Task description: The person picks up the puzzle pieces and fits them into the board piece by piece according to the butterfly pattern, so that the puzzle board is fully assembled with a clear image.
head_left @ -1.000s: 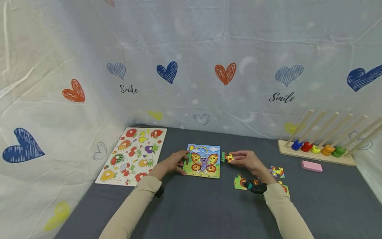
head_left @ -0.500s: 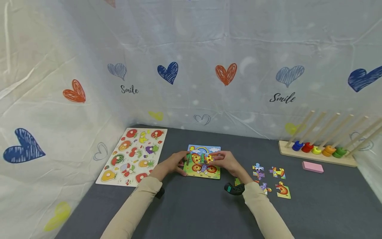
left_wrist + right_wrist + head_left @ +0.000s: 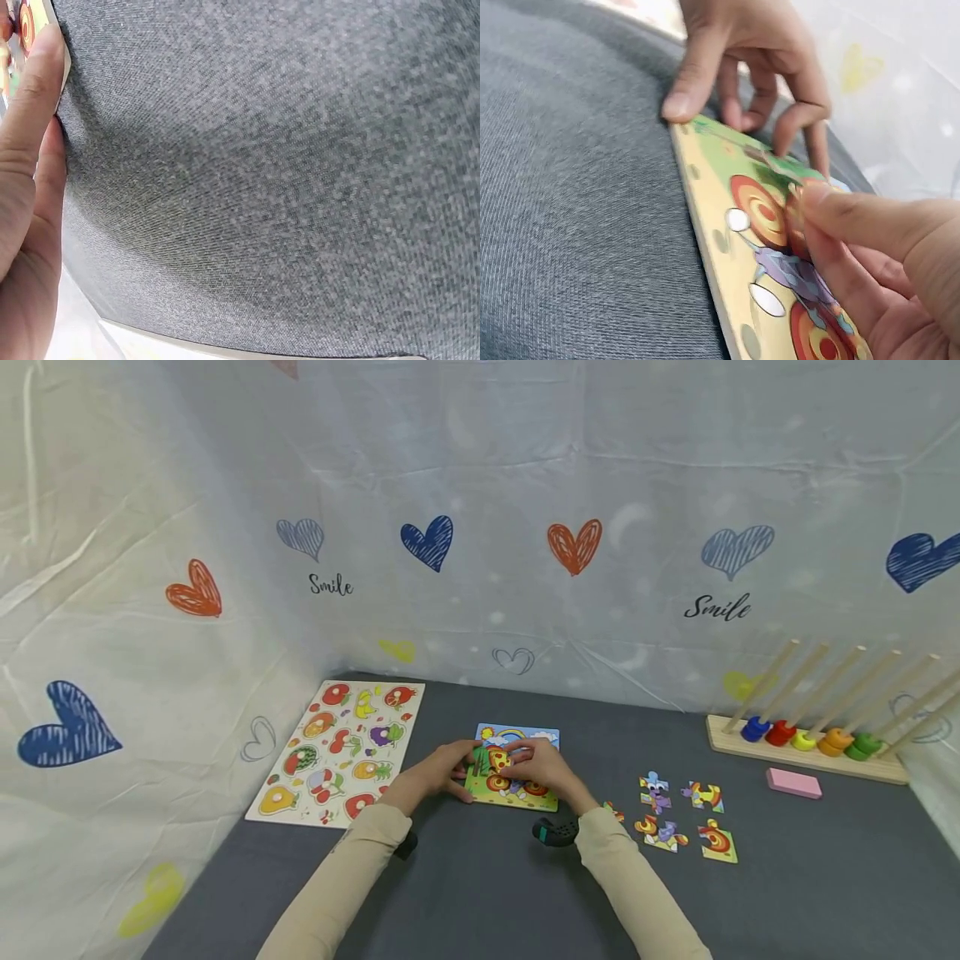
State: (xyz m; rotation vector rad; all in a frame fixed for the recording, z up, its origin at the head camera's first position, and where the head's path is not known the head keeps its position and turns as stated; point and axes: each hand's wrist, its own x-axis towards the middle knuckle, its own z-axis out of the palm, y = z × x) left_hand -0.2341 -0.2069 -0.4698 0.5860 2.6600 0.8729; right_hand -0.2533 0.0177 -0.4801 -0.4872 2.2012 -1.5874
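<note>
A square butterfly puzzle board (image 3: 542, 802) lies flat on the dark grey table. My left hand (image 3: 441, 768) holds its left edge, thumb at the near corner and curled fingers farther up the side, as the right wrist view also shows. Over the board's left part, my right hand (image 3: 547, 767) pinches a puzzle piece (image 3: 497, 760) with yellow, red and green on it. In the right wrist view the fingertips of that hand are close over the picture, near the upper wing, and hide most of the piece.
Several loose puzzle pieces (image 3: 655, 792) lie right of the board, one partly behind the right sleeve. A fruit board (image 3: 337, 756) lies at the left. At the far right stand a wooden peg rack (image 3: 810, 753) with coloured rings and a pink block (image 3: 793, 782).
My right hand has carried the piece leftward from beside the board to over its left part. My left hand has stayed at the board's left edge.
</note>
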